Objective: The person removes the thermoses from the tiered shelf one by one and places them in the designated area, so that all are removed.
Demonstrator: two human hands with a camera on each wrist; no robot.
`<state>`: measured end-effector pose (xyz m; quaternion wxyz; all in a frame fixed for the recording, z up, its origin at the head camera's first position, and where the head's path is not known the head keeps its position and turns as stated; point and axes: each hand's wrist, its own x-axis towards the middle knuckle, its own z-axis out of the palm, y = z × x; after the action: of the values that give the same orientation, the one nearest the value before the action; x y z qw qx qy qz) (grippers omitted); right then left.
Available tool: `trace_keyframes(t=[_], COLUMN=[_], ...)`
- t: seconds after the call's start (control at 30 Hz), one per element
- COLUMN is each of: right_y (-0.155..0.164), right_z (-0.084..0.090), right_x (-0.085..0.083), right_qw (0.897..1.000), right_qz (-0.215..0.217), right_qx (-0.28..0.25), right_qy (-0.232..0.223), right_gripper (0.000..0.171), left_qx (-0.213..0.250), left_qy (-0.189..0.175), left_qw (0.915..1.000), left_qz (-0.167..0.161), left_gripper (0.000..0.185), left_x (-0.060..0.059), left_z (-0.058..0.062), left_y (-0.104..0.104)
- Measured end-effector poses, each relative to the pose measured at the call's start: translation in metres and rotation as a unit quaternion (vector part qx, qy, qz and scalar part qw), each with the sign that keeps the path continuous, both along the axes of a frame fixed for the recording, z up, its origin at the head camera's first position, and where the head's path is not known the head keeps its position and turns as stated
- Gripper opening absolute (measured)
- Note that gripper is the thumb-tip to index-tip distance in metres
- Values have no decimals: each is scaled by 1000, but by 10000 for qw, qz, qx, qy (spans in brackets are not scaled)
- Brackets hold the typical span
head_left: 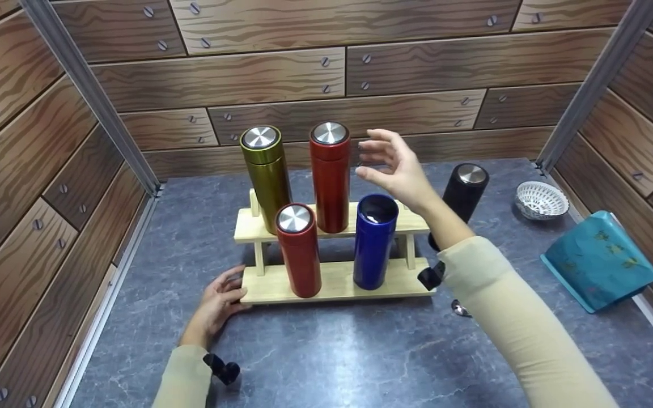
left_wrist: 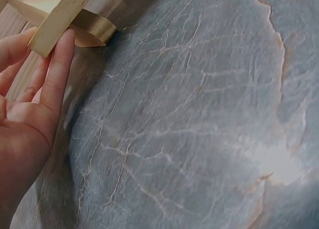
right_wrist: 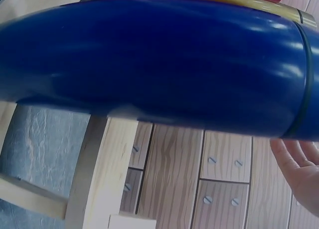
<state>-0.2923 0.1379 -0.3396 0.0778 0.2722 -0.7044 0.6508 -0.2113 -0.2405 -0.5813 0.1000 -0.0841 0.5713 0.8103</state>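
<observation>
A two-step wooden display rack (head_left: 335, 277) carries several vacuum flasks. On its upper step stand an olive-green flask (head_left: 271, 181) and a tall red flask (head_left: 331, 181); a shorter red flask (head_left: 300, 255) and a blue flask (head_left: 374, 249) occupy the lower one. My left hand (head_left: 217, 306) grips the left end of the lower board between thumb and fingers, as the left wrist view also shows. Beside the tall red flask, my right hand (head_left: 394, 167) is raised with fingers loosely curved, holding nothing. The blue flask (right_wrist: 149, 59) hides part of the right wrist view.
Behind my right forearm stands a black flask (head_left: 465, 192), partly hidden. A white woven basket (head_left: 542, 200) and a teal pouch (head_left: 601, 263) are at the right. A small shiny metal object (head_left: 461, 309) lies by my right sleeve. Wood-patterned walls (head_left: 326, 79) enclose the table.
</observation>
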Motion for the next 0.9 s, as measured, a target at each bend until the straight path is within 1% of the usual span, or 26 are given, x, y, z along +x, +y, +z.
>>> trace_keyframes(t=[0.13,0.23,0.33,0.4,0.53,0.7,0.9], right_y=[-9,-17,-23,-26,-29,-33,-39], right_z=[2,9,18,23,27,29,16], right_x=[-1,4,12,16,17,12,-10], right_qw=[9999,9997,9991,9984,9971,9967,9969], right_qz=[89,191,249,197,111,79,-42], right_qx=[39,102,339,537,747,789,759], right_qy=[-97,-83,-49,-44,-98,-146,-193], right_gripper=[67,68,70,70,71,73,76], left_qx=[-63,-90,-92,-96,-123,-104,-93], left_qy=[47,73,71,73,87,65,82], left_qw=[10000,9999,9999,9999,9998,9999,9999], left_qz=[-46,-40,-54,-79,-100,-58,-26], left_gripper=[65,64,64,64,63,63,63], left_x=[0,0,1,1,0,0,0], left_z=[0,0,0,0,-1,-1,-1], left_y=[0,-1,-1,-1,-1,-1,0])
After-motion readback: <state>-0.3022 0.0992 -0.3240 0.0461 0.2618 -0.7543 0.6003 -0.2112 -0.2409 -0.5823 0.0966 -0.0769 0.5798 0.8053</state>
